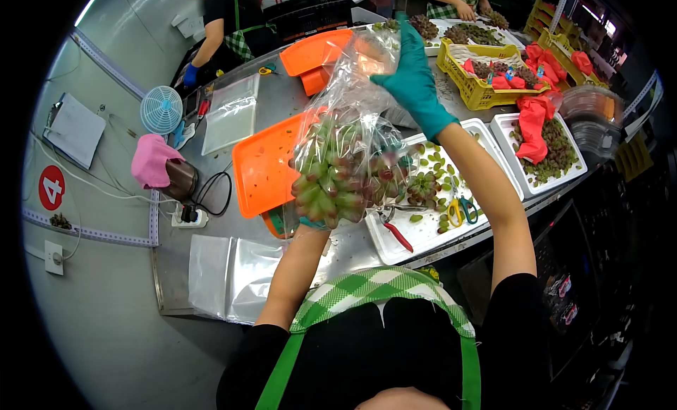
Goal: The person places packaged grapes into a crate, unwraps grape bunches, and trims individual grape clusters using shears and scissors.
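Note:
A clear plastic bag (345, 93) with large green, red-tipped succulents (328, 177) inside is held up in front of me. My left hand (314, 223), gloved in teal, holds the bag from below; its fingers are mostly hidden behind the plants. My right hand (415, 86), in a teal glove, is raised beside the bag's upper end, with fingers stretched upward and the thumb apart against the plastic. Beneath my right arm, a white tray (501, 153) holds loose leaves, a succulent rosette (423, 188), red-handled pliers (399, 237) and scissors (462, 211).
Orange trays (247, 174) lie behind the bag. Flat plastic bags (236, 272) lie front left. A blue fan (161, 109) and pink cloth (155, 160) stand by the wall. At right are a yellow crate (486, 96) and another white tray (575, 169). Two people work across the table.

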